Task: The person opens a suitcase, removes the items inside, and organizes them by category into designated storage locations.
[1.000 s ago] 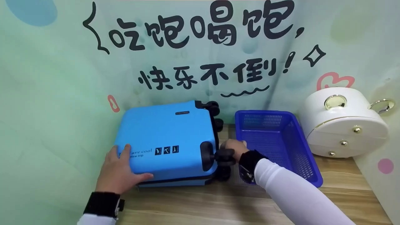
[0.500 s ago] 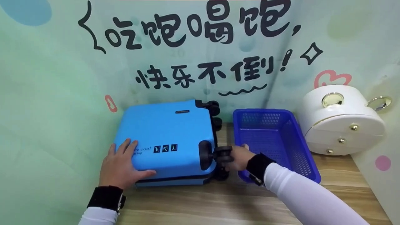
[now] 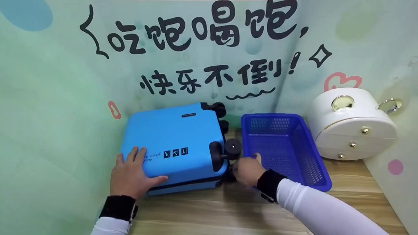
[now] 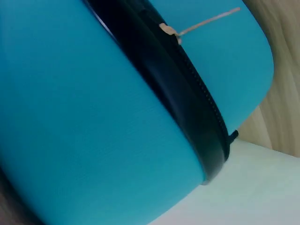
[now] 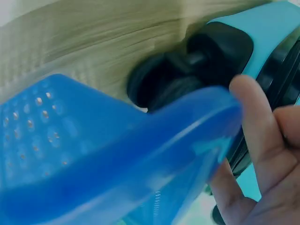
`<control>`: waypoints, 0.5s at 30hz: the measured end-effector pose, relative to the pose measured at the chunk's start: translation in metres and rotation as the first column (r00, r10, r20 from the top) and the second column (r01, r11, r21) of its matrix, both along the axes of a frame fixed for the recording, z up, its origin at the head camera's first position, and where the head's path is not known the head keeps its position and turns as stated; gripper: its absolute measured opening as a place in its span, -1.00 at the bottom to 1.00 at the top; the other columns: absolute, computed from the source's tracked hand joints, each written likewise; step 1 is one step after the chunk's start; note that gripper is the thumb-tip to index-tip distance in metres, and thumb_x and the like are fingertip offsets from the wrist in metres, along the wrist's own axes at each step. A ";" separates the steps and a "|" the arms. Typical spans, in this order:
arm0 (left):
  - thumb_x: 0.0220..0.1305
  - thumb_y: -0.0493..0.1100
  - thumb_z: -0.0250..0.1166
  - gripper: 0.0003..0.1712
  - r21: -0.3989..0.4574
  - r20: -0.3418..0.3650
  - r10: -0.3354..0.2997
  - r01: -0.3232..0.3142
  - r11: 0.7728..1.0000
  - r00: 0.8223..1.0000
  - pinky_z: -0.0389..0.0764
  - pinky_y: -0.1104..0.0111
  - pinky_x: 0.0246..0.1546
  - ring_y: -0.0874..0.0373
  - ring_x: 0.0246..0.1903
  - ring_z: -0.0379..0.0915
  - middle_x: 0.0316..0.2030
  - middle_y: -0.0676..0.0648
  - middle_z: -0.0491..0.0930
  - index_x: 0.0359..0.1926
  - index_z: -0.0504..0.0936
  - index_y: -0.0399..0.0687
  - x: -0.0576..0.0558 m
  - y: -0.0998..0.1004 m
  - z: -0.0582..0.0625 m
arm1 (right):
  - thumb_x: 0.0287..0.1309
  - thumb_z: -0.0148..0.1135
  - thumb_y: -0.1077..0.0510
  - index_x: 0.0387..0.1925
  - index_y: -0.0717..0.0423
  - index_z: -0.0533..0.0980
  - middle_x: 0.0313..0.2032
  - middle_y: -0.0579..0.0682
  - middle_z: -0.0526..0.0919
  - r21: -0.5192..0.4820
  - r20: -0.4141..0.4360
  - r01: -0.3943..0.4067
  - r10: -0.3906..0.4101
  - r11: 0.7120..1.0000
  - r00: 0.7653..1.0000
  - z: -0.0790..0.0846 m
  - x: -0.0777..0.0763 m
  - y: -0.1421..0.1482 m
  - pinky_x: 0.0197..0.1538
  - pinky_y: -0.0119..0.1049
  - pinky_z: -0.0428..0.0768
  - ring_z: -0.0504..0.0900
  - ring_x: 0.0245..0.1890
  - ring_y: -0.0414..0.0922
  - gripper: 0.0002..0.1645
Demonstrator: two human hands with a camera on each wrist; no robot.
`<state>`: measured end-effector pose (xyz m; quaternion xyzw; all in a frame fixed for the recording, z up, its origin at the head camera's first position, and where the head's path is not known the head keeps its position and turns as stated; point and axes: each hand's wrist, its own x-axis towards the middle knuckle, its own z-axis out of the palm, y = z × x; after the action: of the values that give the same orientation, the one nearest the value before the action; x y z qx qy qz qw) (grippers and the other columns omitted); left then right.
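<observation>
A bright blue suitcase [image 3: 173, 140] lies on its side in the head view, its black caster wheels facing right. My left hand [image 3: 130, 173] rests on its near left part with fingers spread over the top and thumb along the front edge. Only the suitcase's shell [image 4: 93, 122] and its zipper [image 4: 201, 84] show in the left wrist view. Just below the near upper caster wheel [image 3: 233, 147], my right hand [image 3: 249, 171] is close to the lower wheel and the basket's rim. In the right wrist view its fingers [image 5: 255, 126] reach beside the suitcase's wheeled end, with no wheel between them.
A dark blue perforated plastic basket [image 3: 321, 176] stands right of the suitcase, with my right hand over its left side. Beyond it is a white rounded case [image 3: 346, 130] with gold knobs and handles. Printed backdrop walls [image 3: 183, 62] enclose the wooden surface [image 3: 209, 215].
The near upper wheel has swivelled from edge-on to showing its flat face. My right hand has left that wheel and dropped lower. The left hand stays on the suitcase.
</observation>
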<state>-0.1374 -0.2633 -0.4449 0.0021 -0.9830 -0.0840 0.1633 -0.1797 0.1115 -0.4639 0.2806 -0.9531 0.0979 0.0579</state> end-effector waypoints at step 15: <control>-0.47 0.80 0.10 0.52 0.007 0.037 0.076 -0.076 0.997 0.996 0.16 -0.47 -0.10 -0.67 0.15 -0.03 0.36 -0.31 0.13 0.41 0.21 -0.12 0.017 0.019 -0.001 | 0.02 0.15 0.15 -0.77 -0.04 0.41 -0.74 -0.10 0.46 -0.075 -0.022 0.095 -0.097 0.993 0.995 -0.009 0.018 -0.008 -0.12 0.26 0.34 0.50 -0.64 -0.04 -0.69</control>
<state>-0.1204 -0.2439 -0.4463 0.0415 -0.9847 -0.0816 0.1483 -0.1615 0.1036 -0.4727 0.2332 -0.9604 0.1265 0.0852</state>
